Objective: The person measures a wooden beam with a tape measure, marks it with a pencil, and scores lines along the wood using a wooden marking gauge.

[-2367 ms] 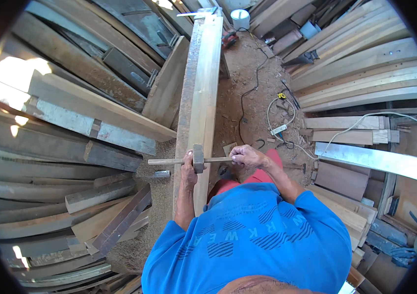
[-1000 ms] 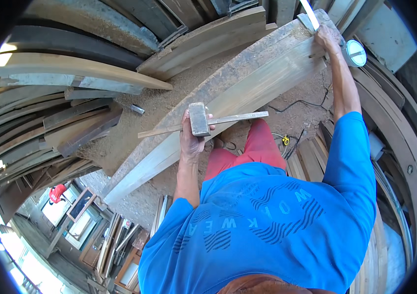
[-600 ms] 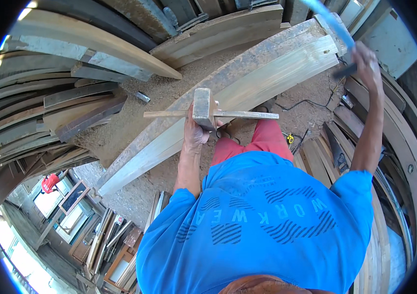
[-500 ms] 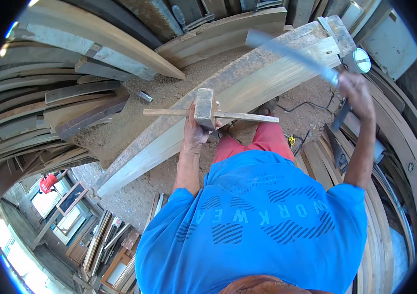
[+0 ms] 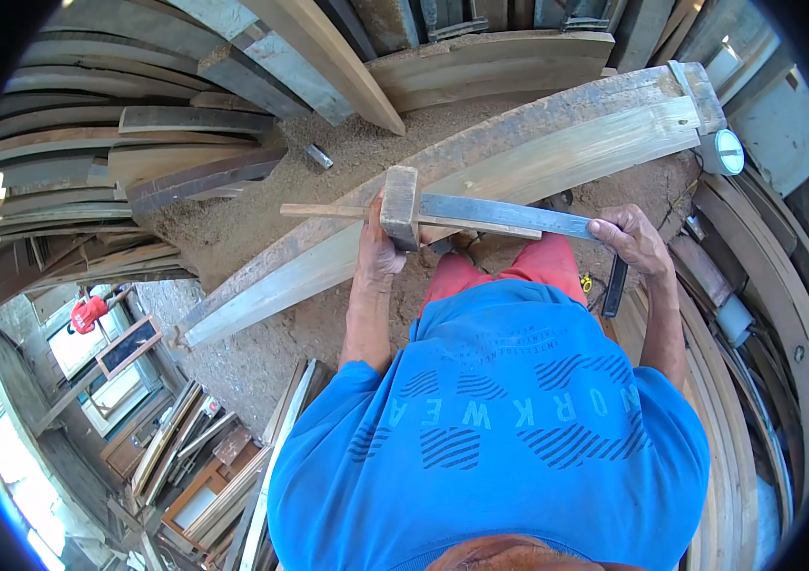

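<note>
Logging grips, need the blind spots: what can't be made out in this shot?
Head view, all:
Left hand: most fingers, hidden behind the wooden block.
Metal blade: any markings, too small to read.
Person in red: what they hold, if anything; too small.
Pale boards, lower right: near ends, cut off by the lower edge.

Block (image 5: 401,207), wooden: one, on a thin stick (image 5: 321,210), gripped in my left hand (image 5: 385,246). Square (image 5: 509,211), metal-bladed: one, lying along the stick's right part, its tip at the block; my right hand (image 5: 637,240) holds it near the corner, dark handle (image 5: 616,285) pointing toward me. Board (image 5: 576,160), pale, on a worn bench (image 5: 557,119), running near left to far right. Bucket (image 5: 728,154), white: one, beside the far right end.
</note>
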`<state>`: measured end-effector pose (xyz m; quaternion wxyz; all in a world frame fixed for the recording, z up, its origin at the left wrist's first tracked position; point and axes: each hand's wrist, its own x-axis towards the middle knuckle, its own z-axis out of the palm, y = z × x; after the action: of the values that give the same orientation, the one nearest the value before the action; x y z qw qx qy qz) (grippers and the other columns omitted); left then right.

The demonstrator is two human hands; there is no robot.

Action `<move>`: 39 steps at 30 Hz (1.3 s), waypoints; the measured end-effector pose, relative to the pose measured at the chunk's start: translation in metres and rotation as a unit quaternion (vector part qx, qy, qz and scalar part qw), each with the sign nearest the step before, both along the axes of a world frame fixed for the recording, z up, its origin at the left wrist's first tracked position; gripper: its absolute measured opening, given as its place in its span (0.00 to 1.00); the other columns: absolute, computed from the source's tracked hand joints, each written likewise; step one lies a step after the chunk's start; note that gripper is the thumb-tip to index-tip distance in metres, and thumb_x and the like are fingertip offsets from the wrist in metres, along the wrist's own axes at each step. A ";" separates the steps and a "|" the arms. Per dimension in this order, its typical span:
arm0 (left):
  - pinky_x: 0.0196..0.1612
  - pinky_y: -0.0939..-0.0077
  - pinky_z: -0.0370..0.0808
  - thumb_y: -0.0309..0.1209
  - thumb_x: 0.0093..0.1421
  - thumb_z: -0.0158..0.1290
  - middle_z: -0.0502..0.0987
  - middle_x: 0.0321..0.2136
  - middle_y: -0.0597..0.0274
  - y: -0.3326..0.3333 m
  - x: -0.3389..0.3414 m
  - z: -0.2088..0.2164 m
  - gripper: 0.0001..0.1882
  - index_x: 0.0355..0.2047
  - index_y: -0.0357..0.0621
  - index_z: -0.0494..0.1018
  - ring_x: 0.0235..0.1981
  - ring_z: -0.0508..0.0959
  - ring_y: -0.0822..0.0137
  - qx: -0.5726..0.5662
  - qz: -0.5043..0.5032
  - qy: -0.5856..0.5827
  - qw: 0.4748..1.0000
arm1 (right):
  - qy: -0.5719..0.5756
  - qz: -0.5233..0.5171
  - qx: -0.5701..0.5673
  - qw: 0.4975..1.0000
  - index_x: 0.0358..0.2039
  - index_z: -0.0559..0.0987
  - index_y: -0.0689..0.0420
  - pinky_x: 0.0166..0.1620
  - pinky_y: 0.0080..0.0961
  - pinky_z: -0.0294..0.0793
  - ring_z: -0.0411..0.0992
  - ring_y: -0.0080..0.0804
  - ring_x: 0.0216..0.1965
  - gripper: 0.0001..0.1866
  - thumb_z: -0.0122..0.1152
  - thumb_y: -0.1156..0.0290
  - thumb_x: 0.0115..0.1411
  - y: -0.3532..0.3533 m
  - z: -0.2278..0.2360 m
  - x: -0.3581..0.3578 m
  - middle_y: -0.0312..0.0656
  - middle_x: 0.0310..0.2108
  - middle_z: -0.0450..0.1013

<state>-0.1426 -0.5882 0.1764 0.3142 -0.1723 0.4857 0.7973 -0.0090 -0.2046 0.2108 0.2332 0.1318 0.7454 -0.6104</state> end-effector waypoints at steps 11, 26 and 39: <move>0.23 0.60 0.82 0.54 0.65 0.49 0.78 0.41 0.59 -0.009 0.004 0.001 0.28 0.54 0.46 0.70 0.35 0.81 0.59 -0.020 0.031 -0.037 0.999 | 0.013 0.051 0.001 0.999 0.18 0.68 0.60 0.23 0.32 0.51 0.52 0.21 0.20 0.28 0.58 0.51 0.65 -0.005 -0.015 -0.003 0.32 0.15 0.53; 0.23 0.60 0.81 0.56 0.63 0.51 0.79 0.40 0.59 0.003 0.004 0.007 0.29 0.53 0.48 0.71 0.34 0.81 0.59 -0.053 0.021 -0.029 0.998 | -0.005 0.035 -0.025 0.999 0.15 0.71 0.56 0.21 0.27 0.51 0.55 0.19 0.17 0.29 0.58 0.46 0.64 0.000 -0.024 0.007 0.29 0.13 0.59; 0.29 0.58 0.84 0.57 0.65 0.45 0.75 0.49 0.50 -0.009 -0.012 -0.037 0.32 0.61 0.50 0.64 0.42 0.80 0.56 0.020 -0.101 0.037 0.994 | -0.021 -0.572 -0.100 0.814 0.31 0.77 0.54 0.25 0.16 0.62 0.64 0.15 0.21 0.11 0.58 0.61 0.65 0.020 -0.176 0.145 0.28 0.20 0.68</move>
<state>-0.1545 -0.5971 0.1398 0.3784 -0.0861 0.4960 0.7768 0.1364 -0.1850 0.0350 -0.1300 0.5229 0.4655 -0.7022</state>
